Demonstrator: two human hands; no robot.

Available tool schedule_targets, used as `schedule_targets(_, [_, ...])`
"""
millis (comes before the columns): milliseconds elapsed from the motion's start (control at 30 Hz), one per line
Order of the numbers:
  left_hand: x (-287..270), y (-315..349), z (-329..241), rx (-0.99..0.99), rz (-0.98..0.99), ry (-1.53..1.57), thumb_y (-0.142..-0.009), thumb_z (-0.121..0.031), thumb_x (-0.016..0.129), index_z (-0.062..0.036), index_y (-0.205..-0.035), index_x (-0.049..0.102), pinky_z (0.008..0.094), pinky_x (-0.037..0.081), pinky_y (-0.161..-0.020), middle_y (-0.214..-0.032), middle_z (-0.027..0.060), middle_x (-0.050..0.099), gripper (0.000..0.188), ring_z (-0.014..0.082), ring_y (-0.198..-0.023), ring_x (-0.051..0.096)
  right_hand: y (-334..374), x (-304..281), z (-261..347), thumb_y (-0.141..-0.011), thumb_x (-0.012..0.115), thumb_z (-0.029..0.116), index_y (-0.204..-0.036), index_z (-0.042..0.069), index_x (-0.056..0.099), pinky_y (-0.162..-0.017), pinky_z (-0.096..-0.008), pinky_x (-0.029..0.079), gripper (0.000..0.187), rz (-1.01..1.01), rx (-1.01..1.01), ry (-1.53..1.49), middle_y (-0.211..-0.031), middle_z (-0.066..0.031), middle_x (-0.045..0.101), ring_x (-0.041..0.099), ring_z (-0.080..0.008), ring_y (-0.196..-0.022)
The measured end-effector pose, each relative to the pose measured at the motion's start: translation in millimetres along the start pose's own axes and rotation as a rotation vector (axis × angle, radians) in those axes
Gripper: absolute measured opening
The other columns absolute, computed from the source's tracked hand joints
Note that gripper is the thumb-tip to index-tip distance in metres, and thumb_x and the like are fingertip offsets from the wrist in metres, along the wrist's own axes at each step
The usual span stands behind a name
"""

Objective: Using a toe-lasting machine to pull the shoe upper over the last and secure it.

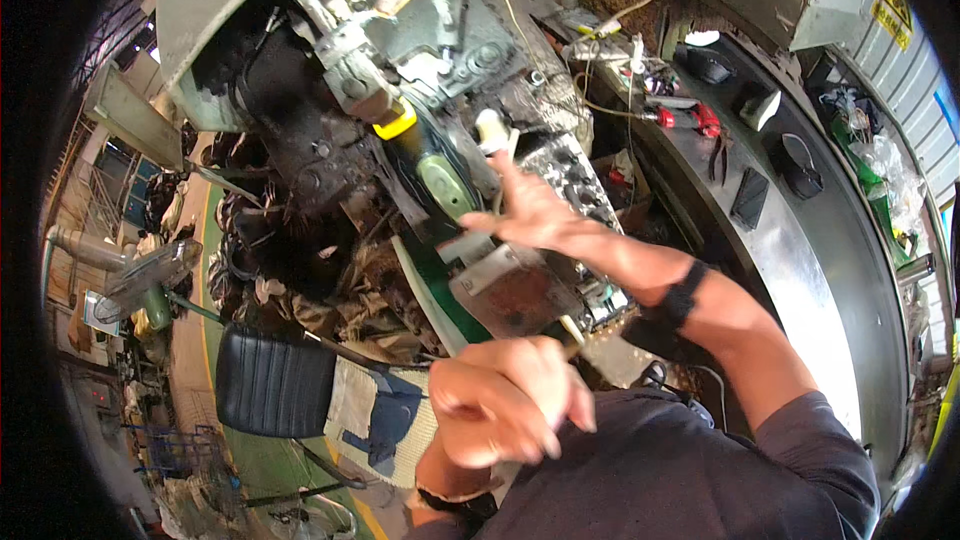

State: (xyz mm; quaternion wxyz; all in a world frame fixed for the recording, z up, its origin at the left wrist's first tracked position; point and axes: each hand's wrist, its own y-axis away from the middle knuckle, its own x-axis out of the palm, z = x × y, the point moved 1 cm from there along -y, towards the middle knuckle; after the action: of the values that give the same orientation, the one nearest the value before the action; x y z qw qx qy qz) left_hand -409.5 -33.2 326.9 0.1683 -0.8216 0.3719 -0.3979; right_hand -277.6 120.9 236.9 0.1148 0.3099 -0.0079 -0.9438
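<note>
My right hand (535,212) reaches forward to the machine, open with thumb and fingers apart. Its thumb tip is close to a dark shoe (432,165) held sole up in the machine, with a grey-green oval sole area. A yellow piece (396,121) lies against the shoe's far end. The fingertips are near a white knob-like part (491,128); whether they touch it I cannot tell. My left hand (510,398) is raised in front of my body, fingers curled and slightly blurred, with nothing visible in them.
The greasy machine (480,55) fills the far middle. A brown-stained plate (515,292) lies below the shoe. On the right, a curved metal bench (790,270) carries a red tool (690,119), pliers (718,158) and dark shoe pieces (797,164). A black chair (275,380) and a fan (150,275) stand left.
</note>
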Motion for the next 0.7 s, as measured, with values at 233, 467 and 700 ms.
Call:
schedule_targets(233, [-119,72,-11,-0.089,-0.736,-0.327,-0.098,-0.011,0.062,0.0022,-0.095,0.067,0.0369,0.052,-0.076,-0.084,0.0056,0.056,0.014,0.0164,-0.073,0.053,-76,71,2,-0.074,0.084,0.03,-0.153,-0.003,0.012,-0.106,-0.0452,0.045,0.112,-0.204,-0.099,0.11,-0.148,-0.0344,0.034,0.05,-0.0491,-0.125])
schedule_targets(467, [-186,22,-16,0.123,-0.975,-0.779,-0.091,-0.001,0.069,0.0009,-0.136,0.053,0.0336,0.047,-0.099,-0.126,0.0139,0.057,0.047,0.0215,-0.114,0.056,17,12,46,-0.068,0.08,0.005,-0.15,-0.005,0.028,-0.106,-0.0371,0.042,0.097,-0.004,0.066,-0.566,-0.131,-0.0225,0.054,0.052,-0.0303,-0.122])
schedule_targets(700, [-129,-53,48,-0.157,-0.642,-0.473,-0.078,0.001,0.08,-0.0003,-0.11,0.067,0.0301,0.054,-0.083,-0.102,0.0071,0.072,0.035,0.0139,-0.088,0.067,164,7,-59,-0.076,0.08,0.008,-0.155,-0.002,0.023,-0.123,-0.0461,0.017,0.098,-0.329,-0.373,-0.207,-0.159,-0.0251,0.026,0.02,-0.0368,-0.151])
